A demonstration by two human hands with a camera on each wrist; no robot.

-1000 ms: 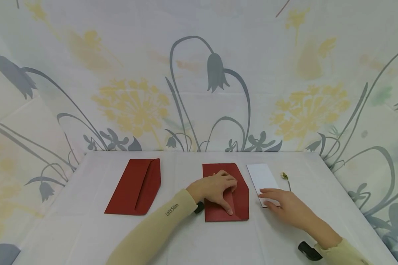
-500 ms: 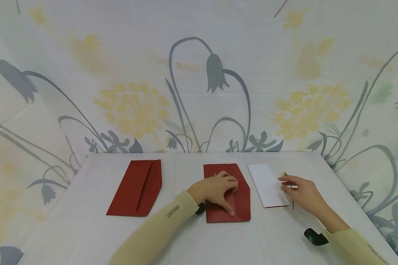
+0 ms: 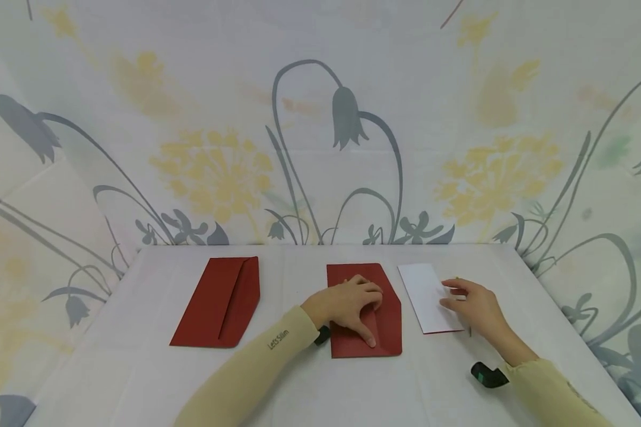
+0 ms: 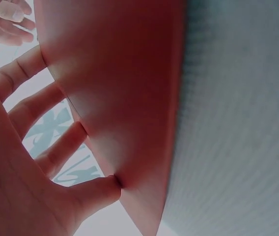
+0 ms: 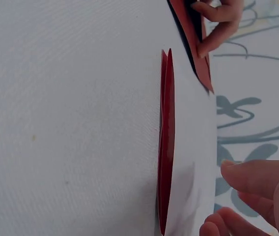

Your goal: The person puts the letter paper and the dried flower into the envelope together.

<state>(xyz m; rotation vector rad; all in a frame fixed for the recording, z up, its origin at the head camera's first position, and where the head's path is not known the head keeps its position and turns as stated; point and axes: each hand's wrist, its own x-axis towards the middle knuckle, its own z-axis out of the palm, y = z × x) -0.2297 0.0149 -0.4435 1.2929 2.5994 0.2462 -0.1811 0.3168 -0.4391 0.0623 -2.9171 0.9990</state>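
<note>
**Two hands on the paper at the table's far side**

Head view: the left hand [image 3: 352,303] lies spread on the middle red envelope [image 3: 387,323] at the centre of the white table [image 3: 139,367], fingers straight and splayed, thumb pointing toward the near edge; it presses the paper and grips nothing. Just to the right, the right hand [image 3: 472,305] rests its loosely bent fingertips on the right edge of the white card [image 3: 424,293]. A thin flower stem [image 3: 470,332] shows just beside that hand. A second red envelope [image 3: 219,302] lies well apart on the left.

Left wrist view: the fingers [image 4: 56,147] are stretched out, their tips touching the red envelope [image 4: 125,98].

Right wrist view: the fingertips [image 5: 247,177] hover curled beside the white card [image 5: 191,162], whose red underside shows at its edge. Whether they pinch it I cannot tell.
</note>
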